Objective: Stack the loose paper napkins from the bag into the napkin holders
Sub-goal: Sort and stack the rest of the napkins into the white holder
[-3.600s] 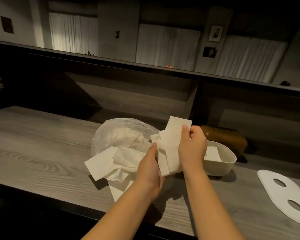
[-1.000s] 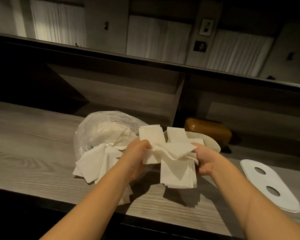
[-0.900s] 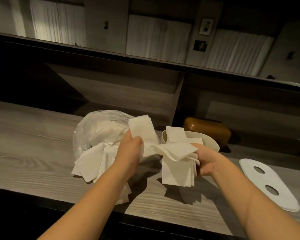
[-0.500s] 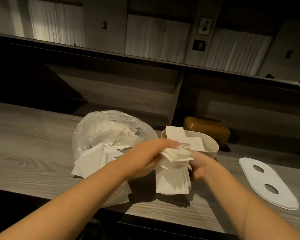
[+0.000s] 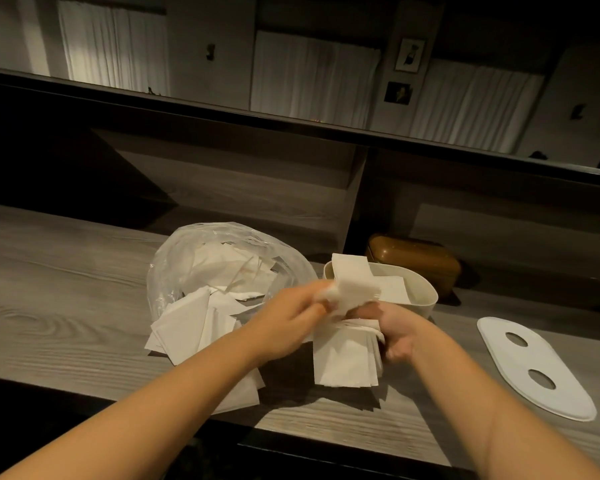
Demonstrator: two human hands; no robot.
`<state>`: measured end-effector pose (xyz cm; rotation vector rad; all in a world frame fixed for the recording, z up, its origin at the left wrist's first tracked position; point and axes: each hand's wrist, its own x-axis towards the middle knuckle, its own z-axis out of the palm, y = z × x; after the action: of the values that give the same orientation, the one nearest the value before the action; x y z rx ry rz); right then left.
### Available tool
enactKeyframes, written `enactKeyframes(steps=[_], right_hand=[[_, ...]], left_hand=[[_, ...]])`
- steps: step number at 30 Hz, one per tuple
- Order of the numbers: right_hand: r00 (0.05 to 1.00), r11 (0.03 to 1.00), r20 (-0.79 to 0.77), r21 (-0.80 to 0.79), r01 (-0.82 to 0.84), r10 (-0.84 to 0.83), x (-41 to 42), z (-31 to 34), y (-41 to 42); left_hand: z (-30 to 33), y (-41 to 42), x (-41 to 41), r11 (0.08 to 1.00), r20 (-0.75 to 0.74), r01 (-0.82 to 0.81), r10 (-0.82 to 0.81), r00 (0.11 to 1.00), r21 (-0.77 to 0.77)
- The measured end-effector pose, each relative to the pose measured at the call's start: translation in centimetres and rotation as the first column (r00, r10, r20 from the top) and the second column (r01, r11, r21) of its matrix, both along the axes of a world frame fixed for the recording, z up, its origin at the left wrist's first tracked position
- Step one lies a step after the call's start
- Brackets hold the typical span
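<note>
Nearest: both forearms reach in from the near edge. Right hand (image 5: 397,332) grips a stack of napkins (image 5: 345,358) at its top edge, fingers curled round it, the sheets hanging down just above the counter (image 5: 49,306). Left hand (image 5: 291,318) is motion-blurred; its fingertips pinch a single napkin (image 5: 355,287) lifted over the stack's top. Half a second ago that hand lay flat across the stack with fingers extended; now it has pulled back left and the sheet stands higher. The stack hangs as before.

Left of the hands: clear plastic bag (image 5: 218,258) on its side, loose napkins spilling from its mouth toward the near edge.

Just beyond the hands: white napkin holder (image 5: 421,292), a few napkins inside. Its flat white lid (image 5: 534,368) with two holes lies well to the right.

Farther: brown holder (image 5: 416,259) behind the white one.

Surface: grey wood-grain counter, dark shelf niches behind. Room beyond: pale curtains (image 5: 312,77), small framed pictures (image 5: 409,55) on the wall.
</note>
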<state>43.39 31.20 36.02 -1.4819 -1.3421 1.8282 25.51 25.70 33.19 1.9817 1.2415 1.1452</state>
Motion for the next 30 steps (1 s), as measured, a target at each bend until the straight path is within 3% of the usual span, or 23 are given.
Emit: enactKeyframes(steps=[1, 2, 3, 6, 8, 13, 17, 21, 24, 27, 30], right_hand=[[0.997, 0.998, 0.049, 0.023, -0.063, 0.062, 0.2, 0.0, 0.1], [0.989, 0.992, 0.106, 0.048, -0.113, 0.107, 0.5, 0.1, 0.2], [0.977, 0.986, 0.167, 0.084, -0.146, 0.131, 0.9, 0.1, 0.4], [0.958, 0.968, 0.257, 0.181, -0.174, 0.125, 1.8, 0.8, 0.1], [0.977, 0.970, 0.183, 0.198, -0.144, 0.107, 2.5, 1.3, 0.0], [0.981, 0.950, -0.089, 0.277, -0.140, 0.171, 3.8, 2.1, 0.4], [0.966, 0.923, -0.183, 0.371, -0.105, 0.183, 2.8, 3.4, -0.1], [0.960, 0.818, 0.167, 0.504, -0.277, 0.223, 1.6, 4.5, 0.0], [0.923, 0.743, 0.353, 0.574, -0.344, 0.154, 0.7, 5.0, -0.2], [0.882, 0.641, 0.470, 0.672, -0.371, 0.018, -0.5, 4.6, -0.3], [0.893, 0.584, 0.441, 0.750, -0.311, -0.091, -1.2, 4.0, -0.2]], left_hand=[[0.5, 0.0, 0.3, 0.992, 0.255, -0.056, 0.084, 0.963, -0.114], [1.2, 0.1, 0.4, 0.964, 0.462, -0.112, 0.215, 0.860, -0.239], [1.6, 0.5, 0.3, 0.920, 0.573, -0.177, 0.359, 0.737, -0.348], [2.4, 1.5, -0.4, 0.814, 0.688, -0.175, 0.565, 0.455, -0.553], [2.5, 1.6, -0.6, 0.807, 0.723, -0.135, 0.578, 0.378, -0.575], [1.8, 1.3, 0.0, 0.789, 0.663, -0.133, 0.582, 0.471, -0.599], [1.3, 0.5, 1.1, 0.766, 0.663, 0.028, 0.538, 0.521, -0.643], [1.2, 0.2, 1.5, 0.742, 0.612, 0.134, 0.421, 0.670, -0.657], [1.0, 0.2, 1.3, 0.727, 0.607, 0.190, 0.365, 0.706, -0.659], [0.9, 0.3, 1.4, 0.723, 0.704, 0.299, 0.351, 0.618, -0.623], [0.7, 0.6, 1.3, 0.698, 0.768, 0.374, 0.406, 0.495, -0.610]])
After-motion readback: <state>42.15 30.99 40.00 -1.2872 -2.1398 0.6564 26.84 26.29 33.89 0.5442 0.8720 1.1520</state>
